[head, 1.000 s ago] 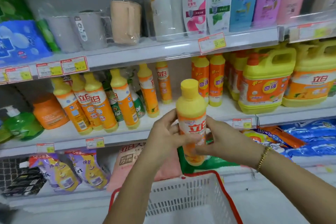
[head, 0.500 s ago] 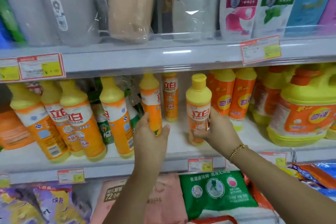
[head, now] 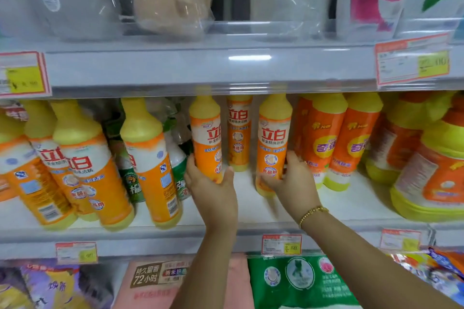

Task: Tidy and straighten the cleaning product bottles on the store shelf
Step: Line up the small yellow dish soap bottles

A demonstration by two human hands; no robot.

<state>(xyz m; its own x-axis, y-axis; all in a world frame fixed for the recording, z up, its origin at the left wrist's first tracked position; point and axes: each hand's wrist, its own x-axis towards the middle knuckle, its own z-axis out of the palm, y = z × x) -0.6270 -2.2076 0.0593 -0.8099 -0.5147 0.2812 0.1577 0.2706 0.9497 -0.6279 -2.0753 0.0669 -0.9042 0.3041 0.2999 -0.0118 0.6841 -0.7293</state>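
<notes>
A white store shelf [head: 247, 199] ran across the view under the grey front lip of the upper shelf [head: 175, 68], whose lip hid the caps of the tallest bottles. At the middle of the shelf the left hand [head: 213, 190] gripped the left bottle [head: 206, 138] low down, thumb on the front, fingers curled round its left side. The bottle stood near upright, tipped slightly left. The right hand [head: 295, 183] gripped the right bottle [head: 273, 140] near its base, thumb in front and fingers wrapped behind its right side. That bottle stood upright, set back from the front edge.

Between the two, further in, stood a back bottle [head: 239, 133], apart from both. Bare shelf lay open in front of it and between the hands, out to the front edge.

Just right of the right bottle, two orange bottles [head: 324, 138] stood close, the fingers squeezed into the gap. Beyond them sat big jugs [head: 431, 170].

Left of the left bottle were green bottles [head: 179, 165], then a leaning row [head: 148, 158] of orange bottles tilted left, their bases at the front edge.

A bracelet [head: 312, 212] circled the right wrist. A price tag [head: 281, 244] hung on the shelf's front edge, with a green pack [head: 296, 281] below.
</notes>
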